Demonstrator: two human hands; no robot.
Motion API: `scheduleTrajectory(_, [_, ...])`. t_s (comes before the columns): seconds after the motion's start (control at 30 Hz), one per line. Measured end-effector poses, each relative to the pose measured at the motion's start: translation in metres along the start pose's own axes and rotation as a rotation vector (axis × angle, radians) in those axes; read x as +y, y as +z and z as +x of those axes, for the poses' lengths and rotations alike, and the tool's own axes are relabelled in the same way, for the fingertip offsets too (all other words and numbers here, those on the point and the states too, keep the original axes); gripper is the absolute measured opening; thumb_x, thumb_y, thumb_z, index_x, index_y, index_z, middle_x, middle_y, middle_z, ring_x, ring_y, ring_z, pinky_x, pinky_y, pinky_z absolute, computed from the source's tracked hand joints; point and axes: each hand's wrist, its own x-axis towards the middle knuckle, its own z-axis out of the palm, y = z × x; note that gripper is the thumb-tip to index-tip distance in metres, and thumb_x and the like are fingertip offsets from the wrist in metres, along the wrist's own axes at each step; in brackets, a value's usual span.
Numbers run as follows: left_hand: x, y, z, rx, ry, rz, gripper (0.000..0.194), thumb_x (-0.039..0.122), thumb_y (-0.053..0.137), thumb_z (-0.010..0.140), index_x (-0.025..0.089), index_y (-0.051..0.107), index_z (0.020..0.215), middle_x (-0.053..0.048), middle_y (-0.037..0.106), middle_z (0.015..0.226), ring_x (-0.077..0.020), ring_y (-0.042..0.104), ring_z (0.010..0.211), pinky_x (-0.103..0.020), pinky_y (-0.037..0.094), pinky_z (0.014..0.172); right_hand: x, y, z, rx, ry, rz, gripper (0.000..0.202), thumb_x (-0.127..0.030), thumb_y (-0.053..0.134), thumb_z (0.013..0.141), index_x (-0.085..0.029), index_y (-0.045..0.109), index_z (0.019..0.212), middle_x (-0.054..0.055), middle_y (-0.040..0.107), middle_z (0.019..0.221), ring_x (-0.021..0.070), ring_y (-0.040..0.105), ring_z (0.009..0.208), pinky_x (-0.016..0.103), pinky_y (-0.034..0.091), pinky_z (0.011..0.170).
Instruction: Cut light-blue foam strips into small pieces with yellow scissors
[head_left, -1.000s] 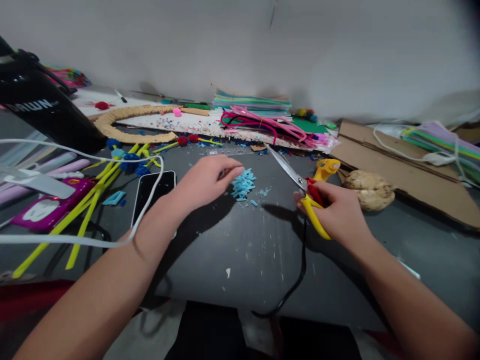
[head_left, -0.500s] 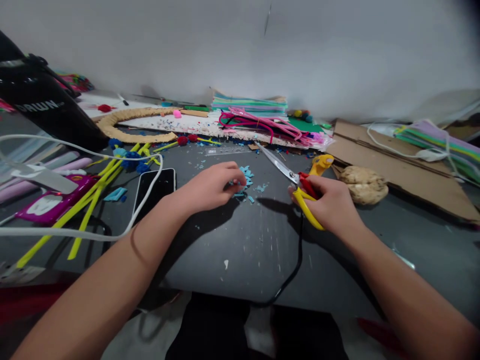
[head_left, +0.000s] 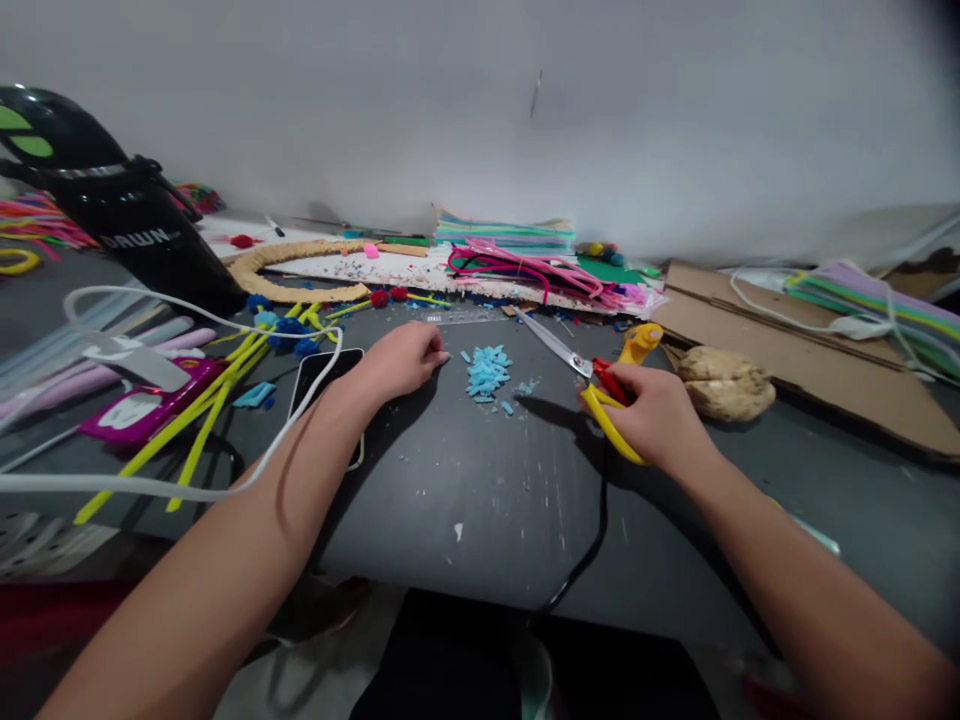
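Observation:
My right hand [head_left: 652, 410] is wrapped round the red and yellow handles of a pair of scissors [head_left: 551, 342], whose blades point up and to the left, away from me. A small heap of light blue cut pieces [head_left: 487, 373] lies on the grey table between my hands. Left of that heap, my left hand [head_left: 401, 360] rests low over the table with its fingers curled and pressed together. Whether a small scrap sits at those fingertips I cannot make out. Finer blue crumbs [head_left: 528, 387] lie just right of the heap.
A phone [head_left: 315, 375] lies partly under my left forearm, with a white cable [head_left: 330, 360] looping over it. Yellow pipe cleaners [head_left: 202, 420] and a black bottle [head_left: 150, 220] are leftward. A yellow glue gun [head_left: 640, 342], brown lump [head_left: 724, 383] and cardboard [head_left: 810, 360] lie rightward.
My left hand has moved left, off the blue pieces, so the heap now shows fully. My right hand still holds the scissors in nearly the same place. The view has shifted slightly.

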Motion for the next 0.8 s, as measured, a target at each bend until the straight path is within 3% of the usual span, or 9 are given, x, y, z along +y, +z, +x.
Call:
scheduleTrajectory(0.13, [0.002, -0.003, 0.0, 0.088, -0.009, -0.164, 0.016, 0.03, 0.056, 0.087, 0.016, 0.059, 0.082, -0.007, 0.062, 0.08, -0.0176, 0.054, 0.071, -0.029, 0.038, 0.063, 0.002, 0.001, 0.0, 0.0, -0.003, 0.007, 0.015, -0.027, 0.061, 0.071, -0.019, 0.053, 0.062, -0.002, 0.048, 0.054, 0.0123, 0.041, 0.053, 0.025, 0.029, 0.051])
scheduleTrajectory(0.23, [0.01, -0.01, -0.003, 0.142, -0.053, -0.597, 0.016, 0.031, 0.061, 0.085, 0.015, 0.057, 0.083, -0.003, 0.061, 0.073, -0.0129, 0.054, 0.062, -0.026, 0.042, 0.059, 0.003, 0.002, -0.001, -0.009, -0.004, 0.029, 0.013, -0.026, 0.061, 0.07, -0.018, 0.055, 0.063, -0.002, 0.049, 0.055, 0.0122, 0.042, 0.054, 0.025, 0.03, 0.052])
scheduleTrajectory(0.3, [0.017, -0.015, -0.006, 0.127, -0.032, -0.893, 0.023, 0.031, 0.068, 0.081, 0.014, 0.06, 0.094, -0.002, 0.063, 0.073, -0.0115, 0.057, 0.06, -0.025, 0.047, 0.059, 0.003, 0.002, -0.002, -0.025, -0.004, 0.043, 0.015, -0.027, 0.062, 0.071, -0.018, 0.054, 0.062, -0.002, 0.049, 0.055, 0.0122, 0.042, 0.054, 0.025, 0.029, 0.052])
scheduleTrajectory(0.37, [0.022, -0.018, -0.008, 0.095, 0.007, -1.048, 0.037, 0.032, 0.073, 0.078, 0.013, 0.063, 0.108, -0.004, 0.068, 0.079, -0.0121, 0.063, 0.066, -0.026, 0.052, 0.064, 0.002, 0.003, -0.002, -0.038, -0.001, 0.048, 0.017, -0.029, 0.063, 0.072, -0.018, 0.054, 0.062, -0.002, 0.049, 0.055, 0.0123, 0.042, 0.055, 0.025, 0.029, 0.052])
scheduleTrajectory(0.47, [0.026, -0.02, -0.01, 0.048, 0.027, -1.129, 0.04, 0.031, 0.076, 0.077, 0.013, 0.068, 0.112, -0.006, 0.071, 0.084, -0.0113, 0.066, 0.07, -0.026, 0.055, 0.069, 0.002, 0.003, -0.002, -0.045, 0.009, 0.047, 0.02, -0.032, 0.064, 0.073, -0.018, 0.055, 0.063, -0.002, 0.05, 0.055, 0.0124, 0.042, 0.055, 0.025, 0.029, 0.052])
scheduleTrajectory(0.67, [0.03, -0.02, -0.012, 0.017, -0.011, -1.24, 0.027, 0.03, 0.079, 0.076, 0.013, 0.068, 0.093, -0.006, 0.073, 0.082, -0.0115, 0.068, 0.068, -0.025, 0.056, 0.068, 0.002, 0.003, -0.003, -0.057, 0.006, 0.038, 0.02, -0.031, 0.063, 0.074, -0.018, 0.053, 0.062, -0.002, 0.049, 0.056, 0.0123, 0.041, 0.055, 0.025, 0.029, 0.052])
scheduleTrajectory(0.8, [0.036, -0.024, -0.016, -0.007, -0.005, -1.329, 0.028, 0.027, 0.077, 0.078, 0.014, 0.065, 0.1, -0.005, 0.073, 0.084, -0.0122, 0.069, 0.071, -0.024, 0.057, 0.069, 0.003, 0.004, -0.004, -0.068, 0.002, 0.052, 0.017, -0.031, 0.063, 0.074, -0.018, 0.056, 0.065, -0.002, 0.05, 0.057, 0.0126, 0.042, 0.056, 0.025, 0.03, 0.052])
